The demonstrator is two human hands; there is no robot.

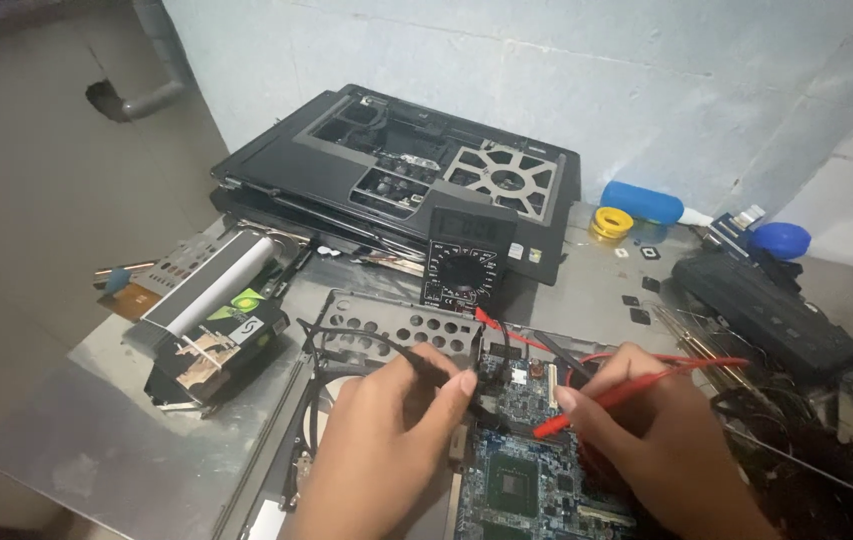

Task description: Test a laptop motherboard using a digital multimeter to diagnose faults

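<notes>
Holding a thin black probe, the left hand pinched it between thumb and fingers. The probe's long side ran from upper left to lower right, and its tip pointed down and right at the blue circuit board. A black wire curved away from its back end, over to the left.

The right hand pinched a red probe in the same way. This one lay almost flat. Its long side ran from right to left, and its tip pointed left and a little down, toward the top part of the board. A red wire looped back from it over the hand.

Both tips came close together over the board, right between the two hands. I could not tell if the tips touched the board.

The board lay at the bottom middle of the picture, on a shiny metal table. Just behind the hands stood a black meter with a round dial, leaning back. Behind that lay a black laptop shell, turned upside down. A silver and black part rested to the left. A yellow roll and a blue tube sat far back by the wall.
</notes>
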